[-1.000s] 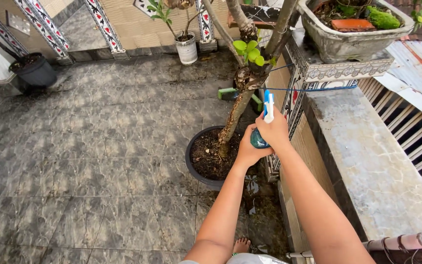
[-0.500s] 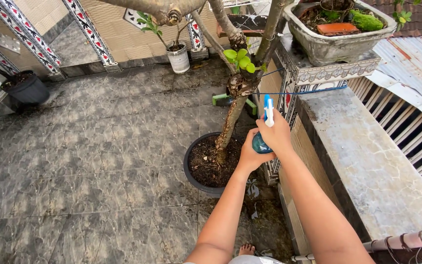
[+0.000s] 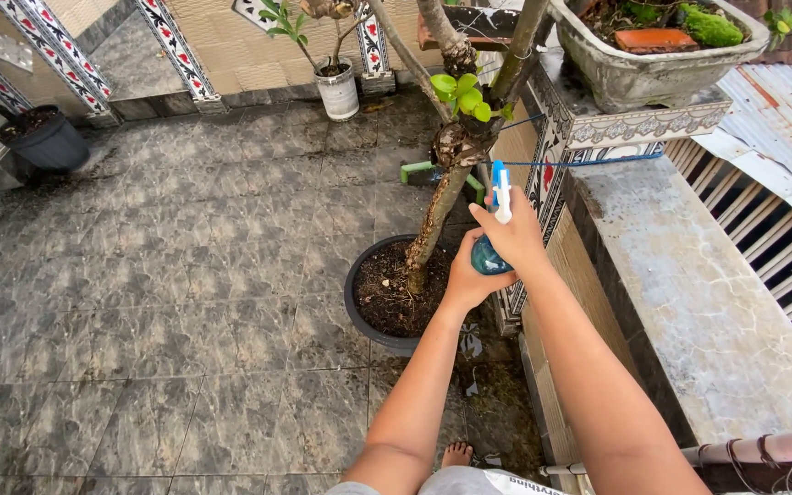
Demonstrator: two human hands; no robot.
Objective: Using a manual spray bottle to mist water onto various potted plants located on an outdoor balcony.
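Both hands hold a small spray bottle (image 3: 488, 257) with a teal body and a blue and white trigger head (image 3: 501, 191). My left hand (image 3: 467, 275) cups the bottle's body from below. My right hand (image 3: 513, 236) wraps the neck, fingers at the trigger. The nozzle points at a leaning tree trunk (image 3: 437, 215) with a few green leaves (image 3: 465, 94), rooted in a black pot (image 3: 366, 321) of dark soil.
A concrete ledge (image 3: 689, 293) runs along the right, with a stone planter (image 3: 653, 69) on a tiled pillar. A white pot (image 3: 336, 87) and a black pot (image 3: 43, 139) stand by the far wall. The tiled floor (image 3: 158, 275) is wet. A green brush (image 3: 419, 171) lies behind the trunk.
The view has shifted slightly; the hands and the spray bottle stay in nearly the same place in front of the trunk, with the same grip.
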